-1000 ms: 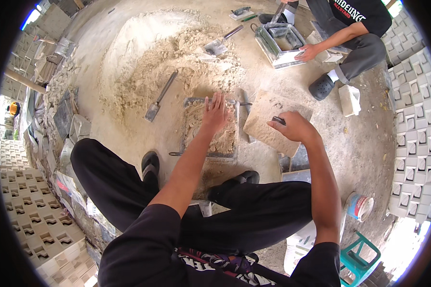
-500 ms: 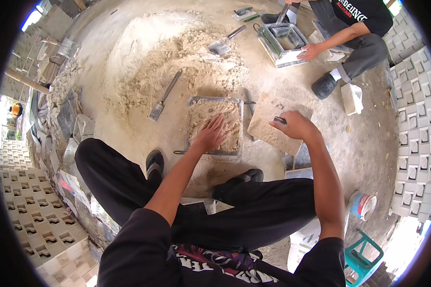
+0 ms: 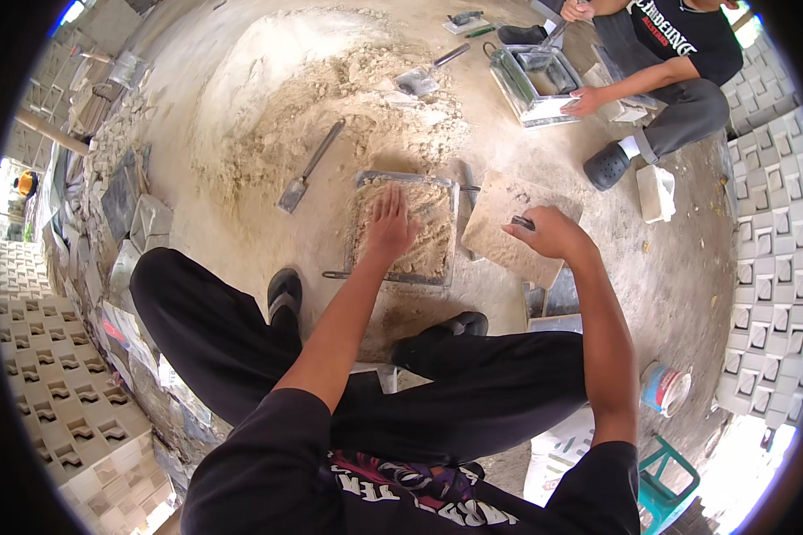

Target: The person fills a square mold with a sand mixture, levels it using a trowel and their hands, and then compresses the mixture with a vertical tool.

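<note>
My left hand (image 3: pixel 391 225) lies flat, fingers stretched out, on pale sandy mix (image 3: pixel 430 242) that fills a square metal mould (image 3: pixel 419 280) on the floor between my feet. Right of the mould, my right hand (image 3: pixel 551 234) is closed round the small dark handle (image 3: pixel 524 222) of a square plate (image 3: pixel 495 234) coated in pale dust. The plate is tilted, and I cannot tell whether it touches the floor. A metal bar (image 3: pixel 467 201) stands partly hidden between mould and plate.
A heap of sandy mix (image 3: pixel 303 85) spreads beyond the mould, with a trowel (image 3: pixel 417 82) on it and a flat-bladed scraper (image 3: pixel 294 193) beside it. At far right a co-worker's hand (image 3: pixel 585 101) touches another mould (image 3: pixel 537 111). Patterned blocks (image 3: pixel 58 366) are stacked along both sides.
My left hand has slid away from me and slightly left over the mix, which now looks smoother at the near right. My right hand and the plate stay almost still.
</note>
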Motion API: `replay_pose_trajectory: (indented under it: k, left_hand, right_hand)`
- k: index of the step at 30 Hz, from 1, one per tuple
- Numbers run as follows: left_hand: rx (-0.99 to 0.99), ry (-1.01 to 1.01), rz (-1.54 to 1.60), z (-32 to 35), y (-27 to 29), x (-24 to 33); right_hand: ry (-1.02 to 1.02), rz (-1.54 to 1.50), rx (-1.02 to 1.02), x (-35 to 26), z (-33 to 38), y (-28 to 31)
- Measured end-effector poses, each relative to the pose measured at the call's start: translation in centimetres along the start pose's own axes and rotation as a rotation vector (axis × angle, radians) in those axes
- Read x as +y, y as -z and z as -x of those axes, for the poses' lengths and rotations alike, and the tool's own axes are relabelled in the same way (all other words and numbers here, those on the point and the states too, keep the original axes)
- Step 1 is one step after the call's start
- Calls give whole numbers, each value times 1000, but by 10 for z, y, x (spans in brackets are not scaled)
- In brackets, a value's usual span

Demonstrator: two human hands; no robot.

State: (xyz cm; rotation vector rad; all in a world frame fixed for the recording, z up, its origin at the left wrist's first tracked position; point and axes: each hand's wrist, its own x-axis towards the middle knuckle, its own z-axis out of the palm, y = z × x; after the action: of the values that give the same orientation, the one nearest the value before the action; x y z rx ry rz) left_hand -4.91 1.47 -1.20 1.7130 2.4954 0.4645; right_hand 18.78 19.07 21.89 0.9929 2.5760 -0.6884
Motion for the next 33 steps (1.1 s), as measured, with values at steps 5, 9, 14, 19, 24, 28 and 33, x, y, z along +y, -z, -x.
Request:
replay_pose_trajectory:
  k: [5,9,14,19,24,28,33]
  left_hand:
    - [-124,-219,84,30,7,18]
    - [-141,-294,82,46,10,20]
    - [-219,-281,18,66,27,-5]
    - [-131,-111,1,75,26,-35]
    - [53,-5,31,37,18,-29]
    - [152,87,60,5,18,-26]
    - [146,137,25,-3,4,-30]
  right_hand:
    - [-35,58,-79,3,-7,1]
    - [-32,62,-107,-14,-10,8]
    - [7,33,-80,-8,-12,7]
    - [91,19,-34,-14,-22,0]
    - [104,-15,-27,-13,-20,-2]
    - [96,20,-30,-5,-19,-4]
    - [70,34,-34,-1,-23,-5]
